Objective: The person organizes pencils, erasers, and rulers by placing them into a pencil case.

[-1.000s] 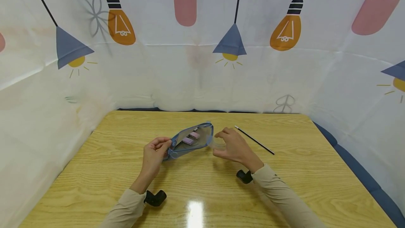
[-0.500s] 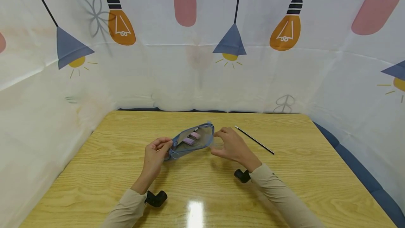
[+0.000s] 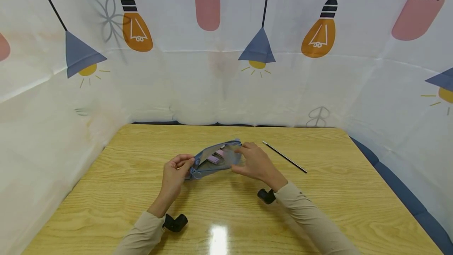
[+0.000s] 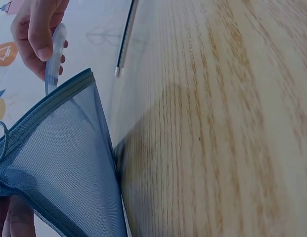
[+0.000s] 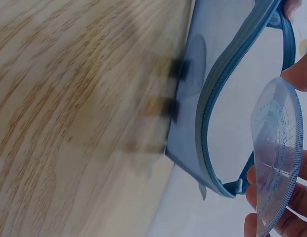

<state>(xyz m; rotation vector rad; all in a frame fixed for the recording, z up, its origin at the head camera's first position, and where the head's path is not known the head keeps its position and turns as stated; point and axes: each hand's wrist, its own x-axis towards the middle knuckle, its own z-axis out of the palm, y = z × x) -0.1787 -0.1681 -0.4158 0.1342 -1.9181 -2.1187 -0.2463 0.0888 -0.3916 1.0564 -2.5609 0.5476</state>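
A blue mesh zip pouch [image 3: 207, 172] is held tilted over the table with its mouth unzipped. My left hand [image 3: 173, 174] pinches its left end, where the zip pull hangs. Inside lie two small purple and pink blocks [image 3: 213, 159], perhaps erasers. My right hand [image 3: 257, 163] holds a clear protractor [image 5: 278, 153] by its edge, thumb on one side and fingers on the other. In the left wrist view, the protractor's lower end goes behind the pouch's zip edge [image 4: 49, 106]. How deep it reaches into the pouch I cannot tell.
A thin black pencil [image 3: 284, 156] with a pale end lies slantwise on the wooden table [image 3: 219, 207], right of my right hand. White cloth [image 3: 219, 82] printed with lamps and bulbs surrounds the table. A dark blue edge [image 3: 400, 192] runs along the right.
My right hand has moved left with the protractor, up to the pouch's mouth. The pouch and my left hand have shifted slightly right. The pencil stays put.
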